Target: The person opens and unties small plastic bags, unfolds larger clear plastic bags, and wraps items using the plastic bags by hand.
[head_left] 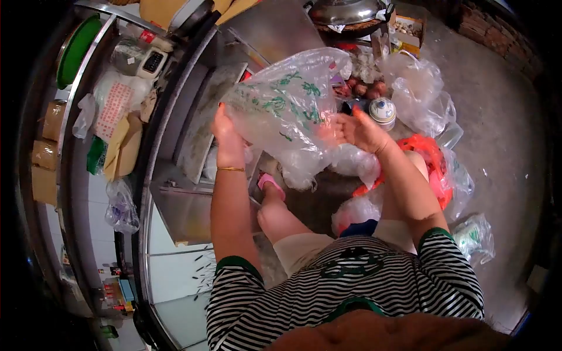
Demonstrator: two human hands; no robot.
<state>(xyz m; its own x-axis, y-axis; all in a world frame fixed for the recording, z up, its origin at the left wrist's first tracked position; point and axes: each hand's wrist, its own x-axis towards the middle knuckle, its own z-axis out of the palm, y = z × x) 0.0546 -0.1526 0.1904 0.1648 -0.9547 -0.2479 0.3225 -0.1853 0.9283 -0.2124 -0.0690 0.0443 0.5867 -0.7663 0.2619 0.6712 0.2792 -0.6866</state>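
Though sheer, crinkly plastic bag (287,96)

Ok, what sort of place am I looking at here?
Probably a kitchen or its storage corner, likely a home one. The signs are the big domed metal lid, the reddish onion-like vegetables on the floor side, and the red-printed bag stored on a shelf.

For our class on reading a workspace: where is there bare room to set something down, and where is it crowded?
The largest free patch is the grey floor between the clear bags and the brick wall at upper right. It is crowded around the lidded jar, with the red bag just below. The green-printed bag spans left hand to right hand.
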